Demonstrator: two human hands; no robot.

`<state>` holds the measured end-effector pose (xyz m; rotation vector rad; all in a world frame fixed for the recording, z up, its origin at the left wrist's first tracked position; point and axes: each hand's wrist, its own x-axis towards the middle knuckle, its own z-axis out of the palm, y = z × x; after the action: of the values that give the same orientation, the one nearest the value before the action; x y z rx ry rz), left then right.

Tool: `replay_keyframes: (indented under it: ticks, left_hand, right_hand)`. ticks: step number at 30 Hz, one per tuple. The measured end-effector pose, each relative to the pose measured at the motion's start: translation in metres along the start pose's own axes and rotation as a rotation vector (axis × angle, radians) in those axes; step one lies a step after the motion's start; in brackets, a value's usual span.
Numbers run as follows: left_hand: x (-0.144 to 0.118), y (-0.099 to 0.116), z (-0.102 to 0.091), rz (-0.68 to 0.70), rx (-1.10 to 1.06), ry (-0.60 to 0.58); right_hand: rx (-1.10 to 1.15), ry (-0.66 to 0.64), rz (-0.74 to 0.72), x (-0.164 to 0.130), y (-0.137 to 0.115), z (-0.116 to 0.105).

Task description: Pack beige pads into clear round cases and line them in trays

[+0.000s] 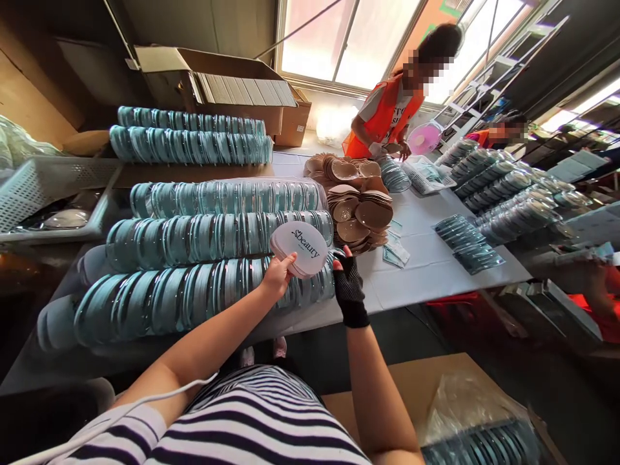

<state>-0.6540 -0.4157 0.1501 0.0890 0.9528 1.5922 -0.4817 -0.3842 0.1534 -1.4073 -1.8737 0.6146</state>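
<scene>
We grip a stack of white discs (303,248) in our left hand (278,276), just beside our gloved right hand (349,284), whose fingers stand apart.

round pink object (423,138) beside orange-vested co-worker (380,116) | ladder (506,61) near windows (317,39) | white perforated basket (36,181), far left

Table (416,290) from here: disc rows (217,239) left | pad stacks (358,216) right of them | basket (53,177) far left | carton (277,119) behind rows
</scene>
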Motion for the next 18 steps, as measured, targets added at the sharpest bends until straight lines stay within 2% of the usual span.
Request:
replay_keyframes:
  ticks: [3,6,8,10,12,14,16,18]
  left_hand:
    - [-0.016,0.001,-0.01,0.005,0.056,-0.046]
    - [-0.027,0.003,-0.024,0.007,0.076,-0.01]
    - [-0.031,0.007,-0.032,-0.03,0.079,0.024]
    - [-0.033,0.013,-0.038,-0.047,0.048,0.029]
    - [-0.032,0.024,-0.043,-0.019,-0.005,0.035]
    - [-0.026,0.037,-0.046,0.016,-0.051,0.054]
    - [-0.017,0.048,-0.048,0.027,-0.081,0.084]
    - [-0.008,0.054,-0.048,0.007,-0.089,0.1]
  right_hand:
    - [-0.084,0.014,-0.129,0.006,-0.021,0.003]
    - [-0.09,0.034,-0.208,-0.012,-0.041,0.024]
    - [-0.041,0.005,-0.121,-0.023,-0.05,0.038]
    - [-0.011,0.028,0.041,-0.028,-0.051,0.042]
    - [-0.013,0.183,0.177,-0.033,-0.045,0.032]
    - [-0.051,0.325,0.207,-0.049,-0.034,0.014]
    - [-0.144,0.289,0.175,-0.081,-0.024,-0.004]
    - [-0.256,0.119,0.135,-0.121,-0.018,-0.012]
